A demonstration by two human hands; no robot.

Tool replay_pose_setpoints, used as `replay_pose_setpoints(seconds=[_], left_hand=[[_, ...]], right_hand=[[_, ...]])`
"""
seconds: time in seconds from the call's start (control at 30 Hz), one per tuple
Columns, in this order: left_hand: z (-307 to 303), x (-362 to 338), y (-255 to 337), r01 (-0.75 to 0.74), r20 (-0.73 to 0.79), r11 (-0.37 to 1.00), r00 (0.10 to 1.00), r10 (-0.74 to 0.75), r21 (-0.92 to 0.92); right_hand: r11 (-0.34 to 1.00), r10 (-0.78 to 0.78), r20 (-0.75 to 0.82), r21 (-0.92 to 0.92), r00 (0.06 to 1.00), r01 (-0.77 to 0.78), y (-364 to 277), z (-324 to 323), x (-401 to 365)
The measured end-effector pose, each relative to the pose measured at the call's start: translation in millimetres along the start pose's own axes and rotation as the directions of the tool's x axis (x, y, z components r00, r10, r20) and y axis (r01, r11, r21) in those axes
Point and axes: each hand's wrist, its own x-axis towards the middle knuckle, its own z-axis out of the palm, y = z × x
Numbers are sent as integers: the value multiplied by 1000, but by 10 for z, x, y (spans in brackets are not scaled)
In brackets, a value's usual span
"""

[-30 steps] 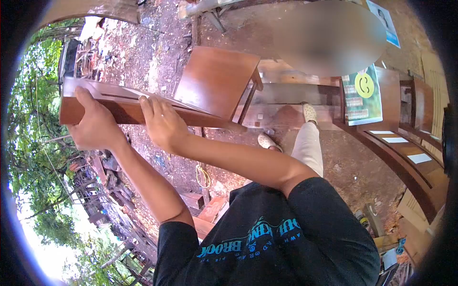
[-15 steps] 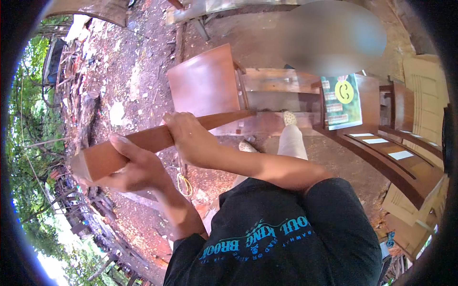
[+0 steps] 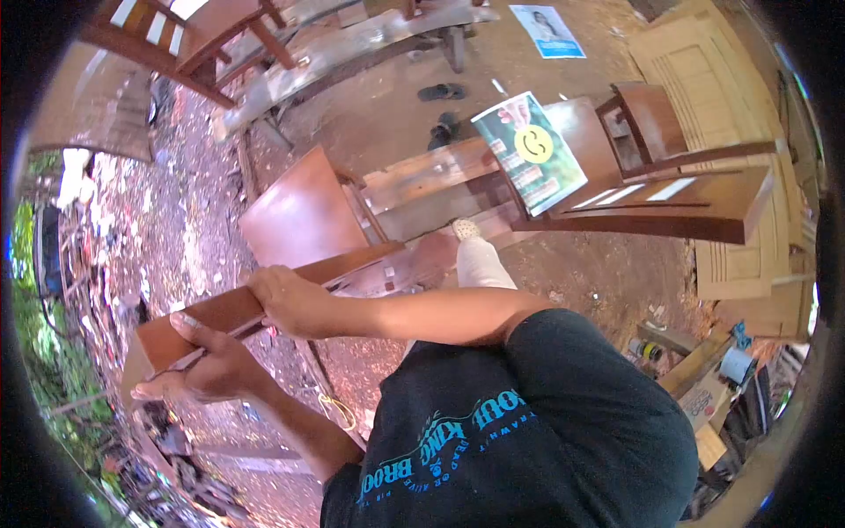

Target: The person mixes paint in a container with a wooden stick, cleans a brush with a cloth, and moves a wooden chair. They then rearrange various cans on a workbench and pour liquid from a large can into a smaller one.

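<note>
A long brown varnished wooden board (image 3: 202,315) lies across both my hands, slanting from lower left up toward the middle. My left hand (image 3: 220,365) grips it near its wide end, thumb on top and the other fingers underneath. Farther along, my right hand (image 3: 295,304) is closed over its upper edge. Just beyond the board's far end stands a brown wooden seat (image 3: 304,211) with a glossy top, which the board partly overlaps in this view.
A brown wooden chair (image 3: 651,229) is at right, with a printed sheet (image 3: 532,154) bearing a yellow smiley. Pale panelled doors (image 3: 744,251) lean behind it. Another chair (image 3: 211,35) stands upper left near a low bench (image 3: 370,35). Dark slippers (image 3: 442,91) and a yellow cord (image 3: 336,409) lie on the dirt ground.
My view has turned, so the seat and chair appear farther left. My hands and the board sit lower left, still gripped. Another chair, slippers and a poster have come into view.
</note>
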Motion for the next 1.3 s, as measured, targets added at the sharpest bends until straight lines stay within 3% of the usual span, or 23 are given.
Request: replay_pose_setpoints(seconds=[0.1, 0.23, 0.33, 0.47, 0.57, 0.6, 0.7, 0.73, 0.83, 0.87, 0.97, 1.0, 1.13, 1.3], left_hand=[[22, 14, -43, 0, 14, 998, 1000, 0, -65], [32, 78, -61, -172, 3, 970, 985, 174, 170], [29, 74, -20, -156, -50, 985, 986, 159, 70], [-87, -36, 1, -95, -80, 992, 993, 88, -88], [-211, -228, -46, -123, -74, 986, 991, 115, -117], [-248, -263, -60, -140, -69, 979, 989, 131, -146], [-345, -254, 35, -146, 13, 971, 988, 151, -192], [-359, -285, 63, -137, 20, 969, 989, 144, -204], [-446, -371, 204, -164, 9, 912, 983, 181, -376], [-470, -418, 248, -167, 11, 886, 982, 191, -431], [-588, -533, 395, -138, 49, 889, 983, 177, -438], [-603, -576, 406, -127, 25, 891, 988, 153, -437], [-722, -608, 355, -150, 26, 872, 983, 183, -465], [-875, -610, 208, -142, 89, 841, 972, 219, -521]], right_hand=[[998, 33, 26, -54, 999, -32, 10, 34, 34], [999, -33, -86, -28, 996, 31, 38, 26, 53], [993, -109, -207, -65, 972, 98, 67, 80, 25], [987, 63, 9, 148, 998, -63, 119, 105, -110], [983, 98, -25, 159, 995, -93, 38, 71, -350], [993, 62, -108, 108, 992, -50, 19, 101, -407], [986, 158, -149, 83, 976, -146, 83, 78, -468], [969, 207, -67, 151, 976, -196, 26, -66, -490], [979, 204, -121, 32, 972, -201, 210, -77, -652], [965, 166, 23, 200, 986, -168, 271, -245, -672], [997, 67, -35, -34, 997, -68, 244, -422, -834], [991, 133, 32, -12, 991, -133, 176, -480, -862], [992, 69, -21, -107, 997, -71, 167, -477, -1008], [991, 103, -42, -86, 994, -106, 108, -383, -1122]])
